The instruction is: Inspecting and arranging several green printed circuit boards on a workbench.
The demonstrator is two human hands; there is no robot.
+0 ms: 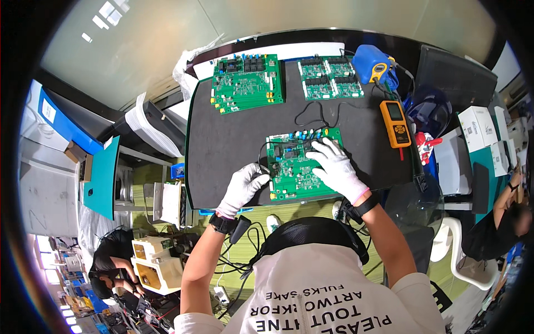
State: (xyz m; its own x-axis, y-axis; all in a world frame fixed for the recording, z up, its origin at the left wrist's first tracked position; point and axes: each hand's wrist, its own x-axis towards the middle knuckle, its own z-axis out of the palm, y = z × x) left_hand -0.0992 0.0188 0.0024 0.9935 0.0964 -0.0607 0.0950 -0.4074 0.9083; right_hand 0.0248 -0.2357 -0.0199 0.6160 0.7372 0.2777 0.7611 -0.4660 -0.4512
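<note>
A green circuit board (303, 177) lies on the dark mat near its front edge, with blue and black components along its far side. My left hand (245, 186), in a white glove, is at the board's left edge. Its thumb and fingers pinch a thin black cable (261, 150), whose end is hidden by the fingertips. The cable loops over the board and back across the mat. On the board's right half rests my gloved right hand (336, 171), fingers stretched out and touching the components, apparently holding nothing.
A stack of green boards (247, 89) lies at the back left, and a panel of smaller boards (331, 78) at the back. To the right are an orange handheld meter (395, 123) and a blue device (371, 64). Other people work at far left and right.
</note>
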